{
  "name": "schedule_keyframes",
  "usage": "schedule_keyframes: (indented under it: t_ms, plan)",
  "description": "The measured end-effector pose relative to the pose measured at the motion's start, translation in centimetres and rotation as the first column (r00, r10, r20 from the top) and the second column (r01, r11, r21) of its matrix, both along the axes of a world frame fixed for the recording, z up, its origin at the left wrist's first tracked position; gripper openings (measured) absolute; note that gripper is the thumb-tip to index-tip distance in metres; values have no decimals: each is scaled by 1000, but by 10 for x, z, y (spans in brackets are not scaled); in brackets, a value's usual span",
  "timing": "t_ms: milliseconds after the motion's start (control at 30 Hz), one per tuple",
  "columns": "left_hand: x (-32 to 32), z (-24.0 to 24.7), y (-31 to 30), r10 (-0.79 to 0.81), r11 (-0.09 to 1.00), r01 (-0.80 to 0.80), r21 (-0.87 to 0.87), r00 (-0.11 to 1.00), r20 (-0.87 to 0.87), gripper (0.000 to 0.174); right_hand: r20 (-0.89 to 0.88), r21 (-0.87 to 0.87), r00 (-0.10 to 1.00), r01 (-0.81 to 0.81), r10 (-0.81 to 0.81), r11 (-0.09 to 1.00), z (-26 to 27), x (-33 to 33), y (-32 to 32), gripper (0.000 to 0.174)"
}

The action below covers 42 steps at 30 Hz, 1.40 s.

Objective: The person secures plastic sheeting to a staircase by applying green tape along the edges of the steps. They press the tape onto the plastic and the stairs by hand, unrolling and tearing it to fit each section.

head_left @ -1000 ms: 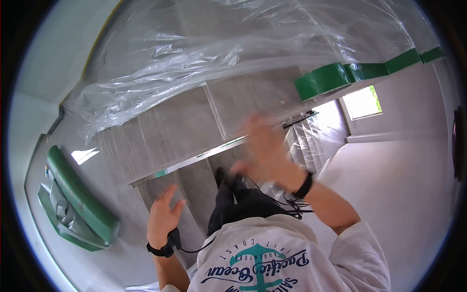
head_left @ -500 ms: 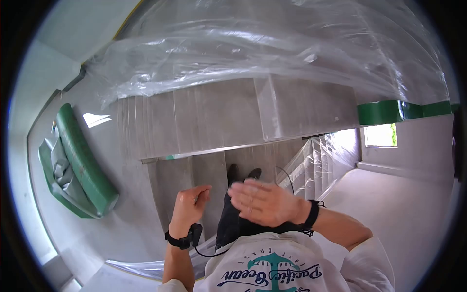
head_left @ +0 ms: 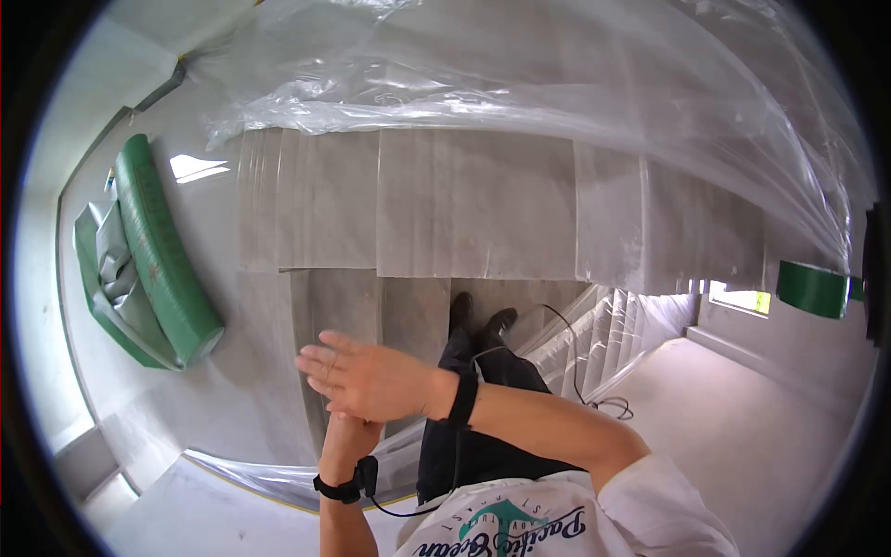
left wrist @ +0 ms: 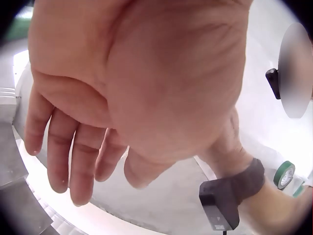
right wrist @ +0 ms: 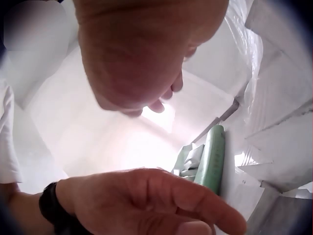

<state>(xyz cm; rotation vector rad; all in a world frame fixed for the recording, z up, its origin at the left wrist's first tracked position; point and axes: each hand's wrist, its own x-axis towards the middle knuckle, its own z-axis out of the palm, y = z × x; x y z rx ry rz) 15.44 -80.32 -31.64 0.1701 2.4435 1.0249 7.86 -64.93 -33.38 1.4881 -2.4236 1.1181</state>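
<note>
In the head view my right hand [head_left: 376, 379] is stretched out to the left and passes over my left hand, hiding most of it. Only the left wrist with its black strap shows below. The left wrist view has the palm of my left hand [left wrist: 171, 83] filling the top, with nothing in its grasp. From the right wrist, my right hand [right wrist: 146, 63] looms large and dark above, fingers pointing away. Beneath it lies my left hand [right wrist: 151, 198], its fingers extended and slightly bent. Neither hand holds anything.
Film-covered grey steps [head_left: 510, 204] stretch ahead of the feet. Clear plastic sheeting [head_left: 445, 111] hangs above them. A green roll [head_left: 172, 255] with a crumpled grey-green sheet [head_left: 116, 274] lies at left. A green band [head_left: 810, 289] is at right, and a black cable [head_left: 574, 348] trails nearby.
My right hand has come down and swung left across my body until it overlaps my left hand. The head view has turned, bringing the steps more level.
</note>
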Motion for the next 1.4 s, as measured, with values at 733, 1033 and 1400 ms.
schedule_keyframes:
  t_ms: [733, 1033, 1400]
  plan:
    - [-46, 19, 45, -16, 982, 20, 190, 1000, -22, 31, 149, 974, 956, -186, -253, -131, 126, 41, 197, 72]
    - [-61, 50, 71, -149, 927, 165, 336, 986, -75, 26, 252, 756, 840, 139, -481, 639, 159, 60, 181, 33]
    - [-81, 85, 90, -272, 837, 277, 471, 959, -82, 30, -367, 446, 474, 845, -800, 296, 179, 147, 323, 32]
